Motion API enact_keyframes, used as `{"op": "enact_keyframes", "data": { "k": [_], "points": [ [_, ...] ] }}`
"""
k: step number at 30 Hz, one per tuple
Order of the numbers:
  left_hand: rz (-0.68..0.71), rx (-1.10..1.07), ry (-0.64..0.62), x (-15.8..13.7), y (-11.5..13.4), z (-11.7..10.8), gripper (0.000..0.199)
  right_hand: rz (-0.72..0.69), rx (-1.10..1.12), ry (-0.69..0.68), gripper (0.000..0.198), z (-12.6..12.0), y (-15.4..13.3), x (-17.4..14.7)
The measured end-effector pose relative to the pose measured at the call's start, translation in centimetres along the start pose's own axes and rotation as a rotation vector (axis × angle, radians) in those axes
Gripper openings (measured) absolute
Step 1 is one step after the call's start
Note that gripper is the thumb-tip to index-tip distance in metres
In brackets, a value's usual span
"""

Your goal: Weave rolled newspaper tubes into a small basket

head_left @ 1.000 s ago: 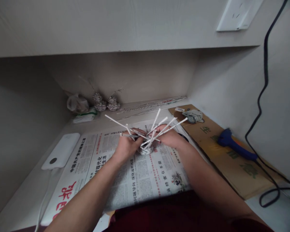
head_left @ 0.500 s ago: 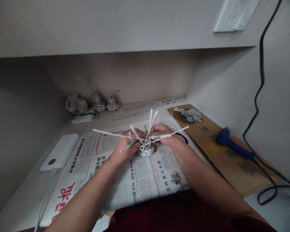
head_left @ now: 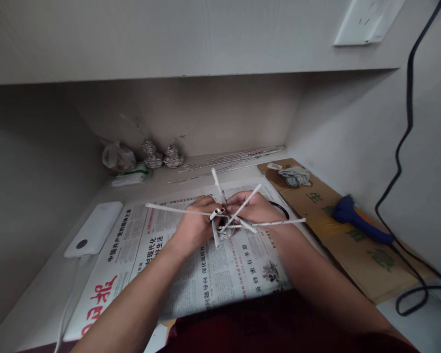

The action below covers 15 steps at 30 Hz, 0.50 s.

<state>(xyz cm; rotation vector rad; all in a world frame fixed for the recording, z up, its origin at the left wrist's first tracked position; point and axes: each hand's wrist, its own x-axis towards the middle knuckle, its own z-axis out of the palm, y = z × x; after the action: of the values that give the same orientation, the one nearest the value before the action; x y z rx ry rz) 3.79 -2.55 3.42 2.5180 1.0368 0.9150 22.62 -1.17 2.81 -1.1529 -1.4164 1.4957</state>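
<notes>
Between my hands is a small woven piece (head_left: 226, 232) of rolled newspaper, with several pale paper tubes (head_left: 245, 202) sticking out of it in all directions. My left hand (head_left: 197, 218) is closed around its left side, fingers curled in among the tubes. On the far right side, my right hand (head_left: 250, 206) pinches at the base of the tubes with its fingers bent. Most of the woven body is hidden behind the tubes and my fingers. Beneath it lies a spread newspaper (head_left: 191, 284).
Two gourd-shaped woven paper pieces (head_left: 173, 157) stand at the back left beside a plastic bag (head_left: 118, 156). Long thin paper tubes (head_left: 235, 159) lie along the back. A white power bank (head_left: 95, 228) sits left; a blue glue gun (head_left: 360, 220) rests on cardboard (head_left: 338, 250) at right.
The woven piece has turned in my hands, so its tubes point in different directions and now lean toward me. Both hands stay on it. The view has shifted slightly.
</notes>
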Motion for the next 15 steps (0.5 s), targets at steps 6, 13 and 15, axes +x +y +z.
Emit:
{"op": "enact_keyframes", "data": {
  "k": [6,13,15],
  "points": [
    [-0.084,-0.026,0.08,-0.1,0.0,0.5,0.019,-0.098,-0.257,0.015,0.022,0.3,-0.1,-1.3],
    [-0.267,-0.111,0.158,-0.2,0.0,1.1,0.017,-0.286,-0.558,0.149,0.039,1.5,-1.5,-2.9],
    [-0.275,-0.155,0.179,-0.3,-0.2,1.4,0.017,-0.296,-0.579,0.17,0.04,1.4,-1.5,-3.1]
  ]
}}
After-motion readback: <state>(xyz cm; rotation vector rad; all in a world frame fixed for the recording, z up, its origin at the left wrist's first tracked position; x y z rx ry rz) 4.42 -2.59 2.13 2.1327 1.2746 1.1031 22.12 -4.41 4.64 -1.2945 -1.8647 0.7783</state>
